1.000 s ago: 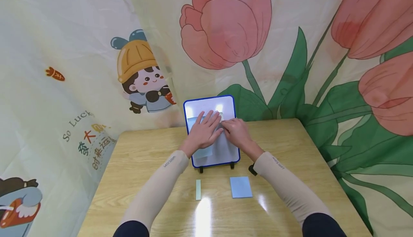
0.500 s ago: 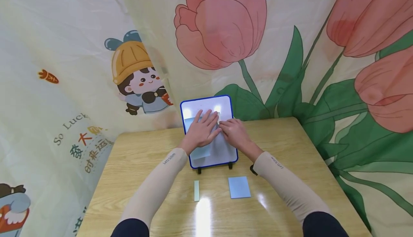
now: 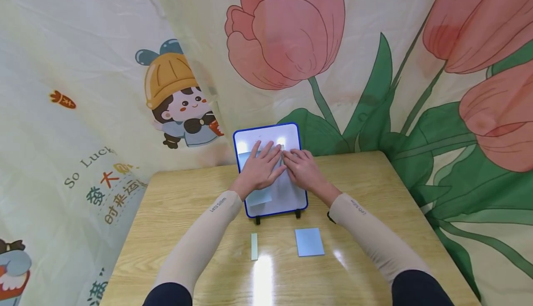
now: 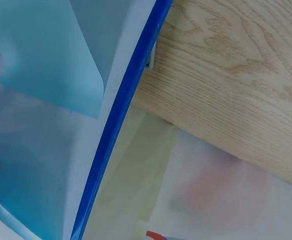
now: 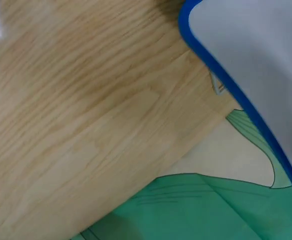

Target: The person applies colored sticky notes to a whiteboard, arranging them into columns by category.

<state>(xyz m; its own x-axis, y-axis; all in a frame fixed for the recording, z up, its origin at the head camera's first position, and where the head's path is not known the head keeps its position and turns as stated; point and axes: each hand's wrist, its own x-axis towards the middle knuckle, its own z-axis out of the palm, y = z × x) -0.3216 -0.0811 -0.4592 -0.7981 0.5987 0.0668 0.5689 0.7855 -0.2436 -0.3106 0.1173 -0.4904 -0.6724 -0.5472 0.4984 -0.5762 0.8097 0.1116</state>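
A small whiteboard (image 3: 293, 195) with a blue frame stands tilted back on the table. My left hand (image 3: 260, 171) lies on it with fingers spread, over light blue paper (image 3: 260, 197) that resembles a sticky note. Just right of those fingers is a narrow pale strip (image 3: 281, 159). My right hand (image 3: 306, 169) has bent fingers, their tips at the strip; whether they pinch or press it is hidden. In the left wrist view, the blue paper (image 4: 50, 60) has a slightly lifted corner. The whiteboard (image 5: 256, 50) edge shows in the right wrist view; neither wrist view shows a hand.
On the wooden table (image 3: 200, 241) lie a pale green strip (image 3: 254, 246) and a blue square sticky-note pad (image 3: 309, 242), both in front of the board. Black feet (image 3: 257, 220) hold the board. Behind the table hangs a printed cloth (image 3: 366, 0) with tulips.
My right hand's fingertips have moved slightly up along the pale strip, and its fingers look less tightly curled. My left hand stays on the board. The head view has shifted slightly.
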